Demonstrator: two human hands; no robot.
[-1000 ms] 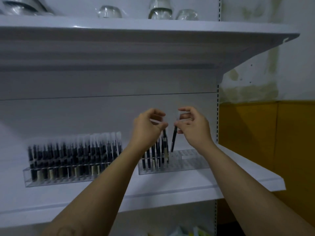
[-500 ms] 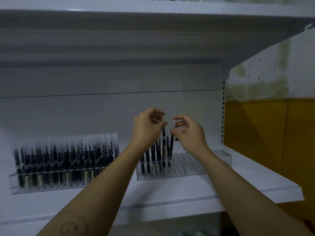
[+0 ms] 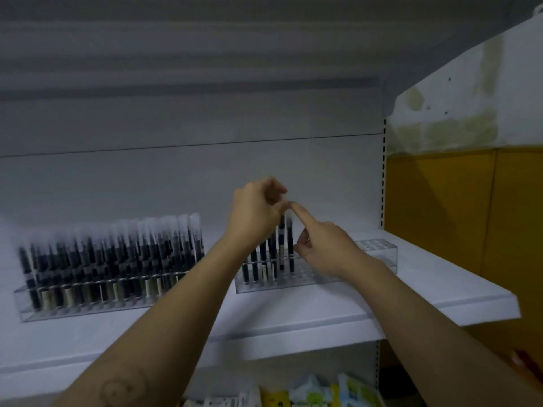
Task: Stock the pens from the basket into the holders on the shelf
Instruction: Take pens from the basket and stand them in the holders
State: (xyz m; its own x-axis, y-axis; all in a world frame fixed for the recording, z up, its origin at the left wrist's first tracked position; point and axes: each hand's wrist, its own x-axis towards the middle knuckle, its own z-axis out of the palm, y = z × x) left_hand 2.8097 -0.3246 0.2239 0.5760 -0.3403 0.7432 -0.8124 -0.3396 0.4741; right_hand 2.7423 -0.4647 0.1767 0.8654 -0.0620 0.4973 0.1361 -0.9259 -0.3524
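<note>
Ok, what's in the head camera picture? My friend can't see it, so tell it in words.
The right hand pokes its index finger onto the top of a black pen standing in a clear holder on a white shelf, with the left hand curled beside it, blurred. Only that holder's left end has pens; another holder further left is full.

Inside a stationery shop. White metal retail shelf (image 3: pixel 440 301) set against a slotted upright (image 3: pixel 383 177), with an upper shelf (image 3: pixel 205 54) of the same make overhead. Clear holders (image 3: pixel 379 254) lined up along the far side, the left one packed with rows of identical black pens (image 3: pixel 117 259). Coloured packets (image 3: pixel 311 395) crowded on the tier below. At right, stained wall (image 3: pixel 455 127) above yellow panelling (image 3: pixel 470 230).
</note>
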